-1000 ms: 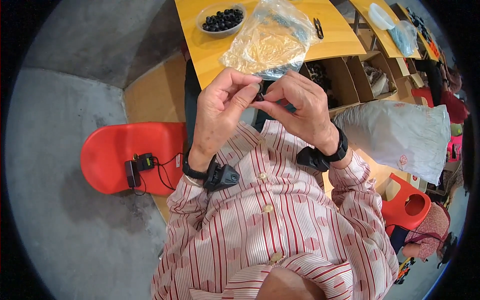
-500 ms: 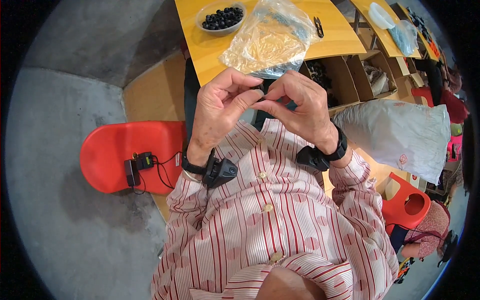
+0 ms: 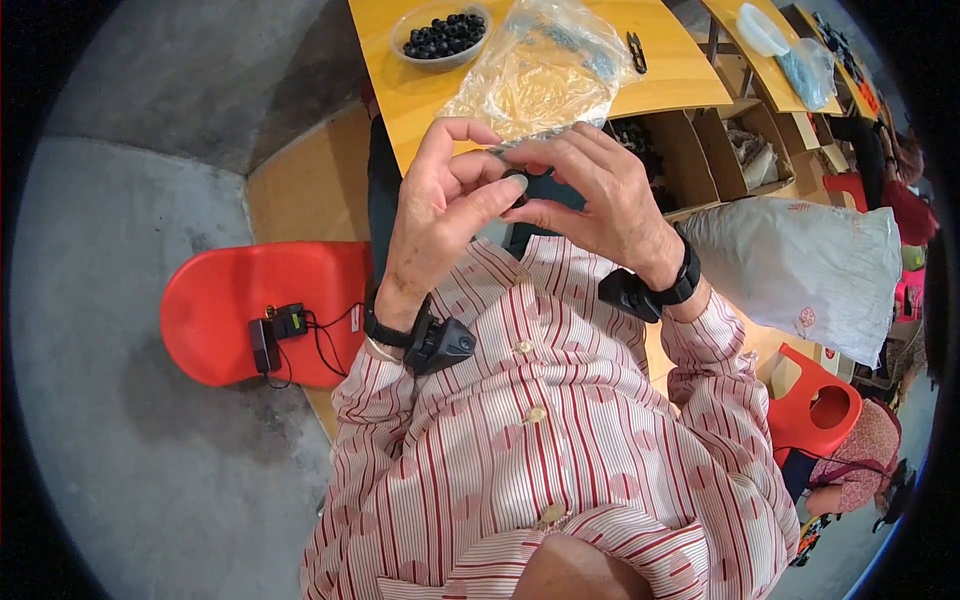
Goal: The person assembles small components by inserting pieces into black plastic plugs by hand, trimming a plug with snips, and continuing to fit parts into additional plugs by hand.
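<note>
Small dark part (image 3: 517,184), round as far as can be told, pinched between both hands just in front of the striped shirt (image 3: 540,440), below the near edge of the yellow table (image 3: 420,95).

- Left hand (image 3: 435,215): thumb and forefinger closed on the part from the left, other fingers curled above it.
- Right hand (image 3: 600,195): fingertips pressed to the same part from the right, fingers arched over it. Exact grip partly hidden.
- Change over the last second: very little. Both hands stay together at the same spot short of the table; fingers have shifted slightly around the part, the left forefinger a bit further over. Reads as fine fitting or checking work in progress, not a pick or a set-down.
- On the table: clear plastic bag (image 3: 545,70) lying just beyond the hands; clear bowl of black beads (image 3: 440,35) at the far left of the table, untouched.
- Left of the table, on the floor: red seat (image 3: 230,310) with a small black device (image 3: 278,325) and cable.
- Black wrist units on both forearms.
</note>
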Demonstrator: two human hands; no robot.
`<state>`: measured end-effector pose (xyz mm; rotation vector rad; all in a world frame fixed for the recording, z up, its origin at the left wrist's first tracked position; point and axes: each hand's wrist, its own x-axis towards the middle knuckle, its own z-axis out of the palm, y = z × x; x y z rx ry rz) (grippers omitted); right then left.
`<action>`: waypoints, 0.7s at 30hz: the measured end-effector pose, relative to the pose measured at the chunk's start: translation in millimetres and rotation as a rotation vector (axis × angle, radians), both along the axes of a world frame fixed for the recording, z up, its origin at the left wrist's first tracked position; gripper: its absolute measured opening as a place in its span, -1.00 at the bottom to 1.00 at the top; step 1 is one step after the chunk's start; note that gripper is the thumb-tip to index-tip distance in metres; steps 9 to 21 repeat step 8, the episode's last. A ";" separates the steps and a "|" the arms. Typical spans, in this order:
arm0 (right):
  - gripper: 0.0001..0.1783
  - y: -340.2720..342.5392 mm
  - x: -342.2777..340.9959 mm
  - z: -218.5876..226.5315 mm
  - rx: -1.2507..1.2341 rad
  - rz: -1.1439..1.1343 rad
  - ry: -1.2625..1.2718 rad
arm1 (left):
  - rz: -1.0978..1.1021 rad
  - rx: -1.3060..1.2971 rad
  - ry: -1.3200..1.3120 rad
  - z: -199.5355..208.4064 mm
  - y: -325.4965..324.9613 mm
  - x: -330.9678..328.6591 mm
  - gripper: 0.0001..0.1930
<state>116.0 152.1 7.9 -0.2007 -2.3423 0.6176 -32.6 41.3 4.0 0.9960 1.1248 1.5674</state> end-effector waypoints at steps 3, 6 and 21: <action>-0.54 1.4 0.0 0.1 0.106 0.041 0.016 | -0.031 -0.015 -0.028 1.1 0.1 -0.9 -0.62; -0.54 2.1 0.7 0.3 0.132 0.072 0.046 | -0.039 -0.030 -0.062 5.0 0.3 -0.2 -0.62; -0.57 2.6 1.4 -0.3 0.116 0.096 0.033 | -0.048 -0.039 -0.073 5.5 0.2 -0.3 -0.62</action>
